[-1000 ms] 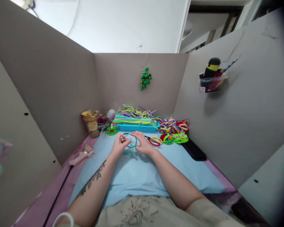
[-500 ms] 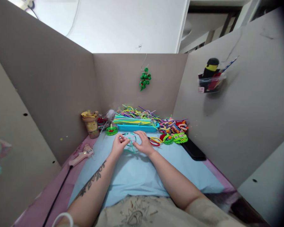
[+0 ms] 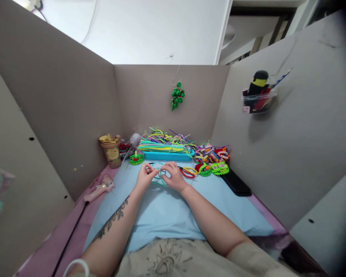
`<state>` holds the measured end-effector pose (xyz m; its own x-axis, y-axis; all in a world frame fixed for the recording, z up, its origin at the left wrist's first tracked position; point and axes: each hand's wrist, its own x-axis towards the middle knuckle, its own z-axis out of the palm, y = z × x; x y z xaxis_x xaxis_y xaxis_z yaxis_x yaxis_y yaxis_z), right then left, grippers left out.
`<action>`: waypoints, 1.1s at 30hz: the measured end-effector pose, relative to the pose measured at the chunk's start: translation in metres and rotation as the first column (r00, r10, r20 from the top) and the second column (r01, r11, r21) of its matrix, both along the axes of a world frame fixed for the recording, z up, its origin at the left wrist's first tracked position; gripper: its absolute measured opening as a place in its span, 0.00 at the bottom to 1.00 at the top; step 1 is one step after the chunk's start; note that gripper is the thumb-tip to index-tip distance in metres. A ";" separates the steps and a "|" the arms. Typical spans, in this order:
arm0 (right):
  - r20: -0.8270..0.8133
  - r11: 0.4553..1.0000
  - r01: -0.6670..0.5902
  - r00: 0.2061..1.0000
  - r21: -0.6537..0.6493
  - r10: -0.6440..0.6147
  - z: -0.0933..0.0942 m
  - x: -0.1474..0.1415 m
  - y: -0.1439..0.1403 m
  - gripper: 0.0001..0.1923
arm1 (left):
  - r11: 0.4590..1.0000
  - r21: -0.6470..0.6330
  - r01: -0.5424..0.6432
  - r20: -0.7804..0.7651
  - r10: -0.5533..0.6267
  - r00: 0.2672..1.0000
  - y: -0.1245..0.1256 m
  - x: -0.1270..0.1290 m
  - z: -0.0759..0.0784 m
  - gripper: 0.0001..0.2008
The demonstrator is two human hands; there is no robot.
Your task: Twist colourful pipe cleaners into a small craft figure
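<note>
Over the middle of the blue mat [image 3: 173, 215], a teal pipe cleaner [image 3: 160, 183] bent into loops is held between my two hands. My left hand [image 3: 145, 176] pinches it with thumb and fingertips. On the other side my right hand [image 3: 174, 177] has its thumb and fingers curled round the same pipe cleaner, their tips close to the left ones. Part of the loops is hidden behind the fingers. Just beyond my right hand lie scissors [image 3: 189, 172] with red and yellow handles.
A blue tray [image 3: 168, 156] heaped with pipe cleaners stands at the back. Green figures [image 3: 219, 168] and a colourful pile [image 3: 210, 154] sit right, beside a black phone-like slab [image 3: 235, 184]. At left are a pink glue gun [image 3: 99, 191], a cup [image 3: 111, 154] and a green figure [image 3: 136, 158].
My right hand's fingers have drawn in and curled more toward my left fingertips. The pipe cleaner loops have shifted slightly; my left hand stays nearly in place.
</note>
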<state>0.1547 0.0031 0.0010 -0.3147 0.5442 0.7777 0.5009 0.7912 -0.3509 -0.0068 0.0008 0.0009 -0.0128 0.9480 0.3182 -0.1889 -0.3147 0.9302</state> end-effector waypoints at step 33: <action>-0.130 0.998 0.069 0.989 -0.005 -0.069 -0.001 -0.011 -0.008 0.04 | 0.999 0.049 0.003 -0.020 -0.002 1.000 -0.002 0.003 -0.003 0.20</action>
